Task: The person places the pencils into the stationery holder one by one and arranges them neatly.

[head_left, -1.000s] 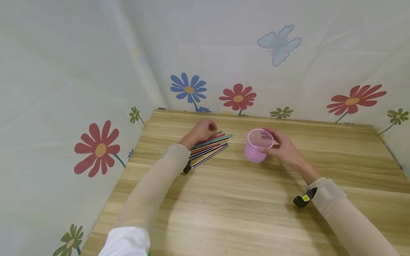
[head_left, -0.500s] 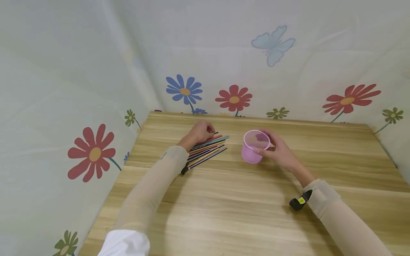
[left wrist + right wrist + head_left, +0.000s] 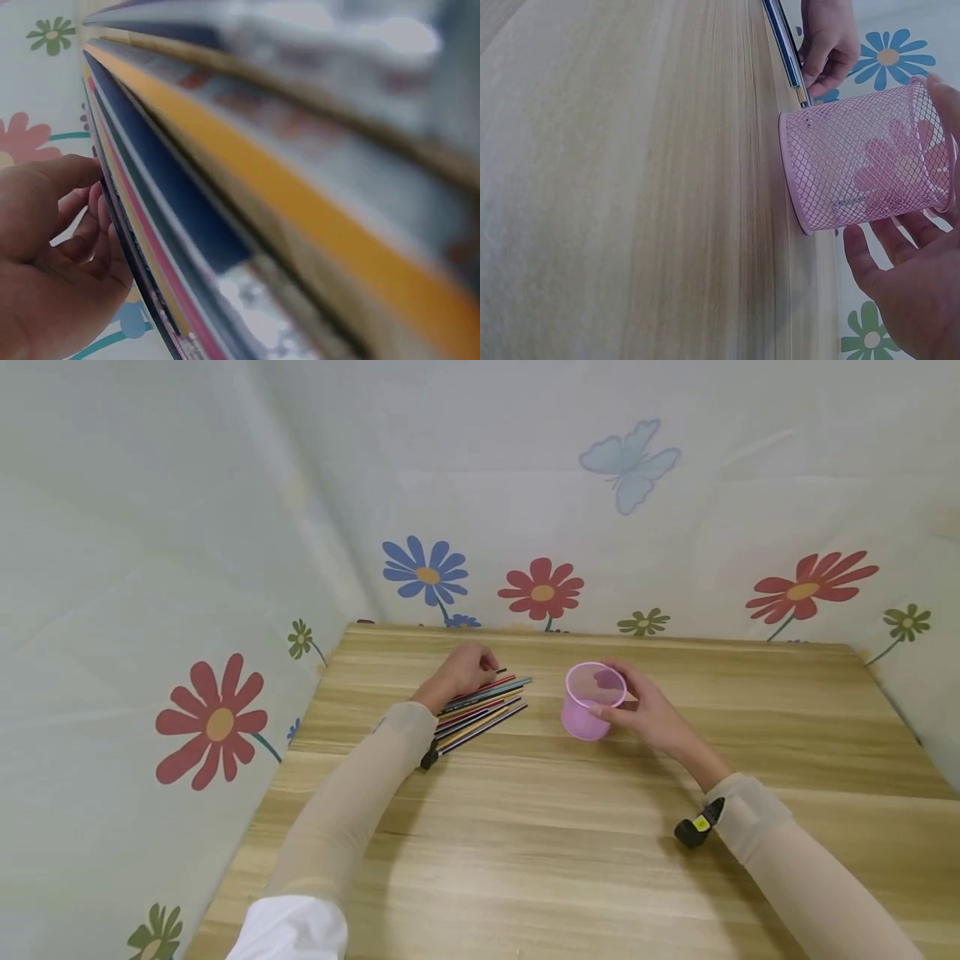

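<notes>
two hands [image 3: 462, 670] [image 3: 651, 712] before a flowered wall [image 3: 487, 497]: right grips pink cup [image 3: 579, 722], left partly hides pencils [image 3: 480, 716], hold unclear.

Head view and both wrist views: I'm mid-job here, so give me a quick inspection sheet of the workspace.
Surface: wooden table, pencils and cup both on it.
Coloured pencils: lying side by side in a loose row, partly hidden by the left arm.
Pink mesh cup: upright, to the right of the pencils and apart from them; no pencil seen inside.
Clutter: nothing seen.
Left hand: fingers curled at the far side of the pencils; whether it grips one cannot be told.
Right hand: holds the cup near its rim.
Cables: nothing seen.
Surroundings: white backdrop printed with flowers and a butterfly.
</notes>
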A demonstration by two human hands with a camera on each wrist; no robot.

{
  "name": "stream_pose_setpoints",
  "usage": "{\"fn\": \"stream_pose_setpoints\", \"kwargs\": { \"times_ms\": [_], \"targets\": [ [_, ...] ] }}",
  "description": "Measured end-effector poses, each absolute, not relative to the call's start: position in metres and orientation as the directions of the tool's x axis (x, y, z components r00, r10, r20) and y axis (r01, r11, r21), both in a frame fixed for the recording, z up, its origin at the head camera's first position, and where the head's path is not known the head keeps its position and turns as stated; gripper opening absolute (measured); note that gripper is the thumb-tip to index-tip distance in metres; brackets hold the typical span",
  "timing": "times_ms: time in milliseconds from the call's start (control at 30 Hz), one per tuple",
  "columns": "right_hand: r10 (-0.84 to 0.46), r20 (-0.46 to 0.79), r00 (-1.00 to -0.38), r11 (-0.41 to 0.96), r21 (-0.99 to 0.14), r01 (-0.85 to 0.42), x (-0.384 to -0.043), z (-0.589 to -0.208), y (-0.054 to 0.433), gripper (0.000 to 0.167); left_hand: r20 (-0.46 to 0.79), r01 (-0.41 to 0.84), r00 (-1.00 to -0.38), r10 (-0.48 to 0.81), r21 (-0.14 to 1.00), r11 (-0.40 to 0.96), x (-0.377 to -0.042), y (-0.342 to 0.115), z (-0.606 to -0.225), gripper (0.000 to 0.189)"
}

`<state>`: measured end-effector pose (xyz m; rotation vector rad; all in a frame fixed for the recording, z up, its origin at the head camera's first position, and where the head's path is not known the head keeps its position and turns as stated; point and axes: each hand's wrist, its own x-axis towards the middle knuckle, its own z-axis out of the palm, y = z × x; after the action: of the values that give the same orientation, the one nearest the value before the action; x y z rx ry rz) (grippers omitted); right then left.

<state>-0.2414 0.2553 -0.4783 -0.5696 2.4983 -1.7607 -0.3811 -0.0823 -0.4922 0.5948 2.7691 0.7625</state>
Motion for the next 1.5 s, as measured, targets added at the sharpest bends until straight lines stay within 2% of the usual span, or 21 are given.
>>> {"fn": "stream_pose_setpoints", "kwargs": {
  "times_ms": [233, 667, 833, 967, 1233, 1500],
  "targets": [
    [-0.311, 0.174, -0.934, 0.291, -0.918, -0.268, -0.243, -0.478, 0.254, 0.077, -0.088, 0.321, -0.899, 0.429, 0.533, 0.783, -0.381, -0.083, -0.494, 0.014],
    [-0.314, 0.165, -0.935, 0.294, -0.92, -0.261, -0.242, -0.476, 0.254, 0.078, -0.081, 0.334, -0.905, 0.418, 0.473, 0.815, -0.378, -0.083, -0.489, 0.014],
    [-0.311, 0.165, -0.936, 0.283, -0.924, -0.257, -0.24, -0.478, 0.254, 0.078, -0.047, 0.373, -0.897, 0.44, 0.453, 0.81, -0.381, -0.086, -0.493, 0.012],
    [-0.316, 0.162, -0.935, 0.295, -0.92, -0.259, -0.24, -0.478, 0.253, 0.078, -0.004, 0.378, -0.901, 0.433, 0.479, 0.792, -0.383, -0.092, -0.49, 0.016],
    [-0.315, 0.151, -0.937, 0.296, -0.923, -0.248, -0.241, -0.477, 0.253, 0.079, 0.15, 0.433, -0.885, 0.44, 0.609, 0.664, -0.379, -0.094, -0.442, 0.02],
    [-0.318, 0.175, -0.932, 0.276, -0.923, -0.267, -0.24, -0.478, 0.255, 0.078, 0.292, 0.484, -0.863, 0.412, 0.713, 0.507, -0.354, -0.083, -0.389, 0.017]
  ]
}}
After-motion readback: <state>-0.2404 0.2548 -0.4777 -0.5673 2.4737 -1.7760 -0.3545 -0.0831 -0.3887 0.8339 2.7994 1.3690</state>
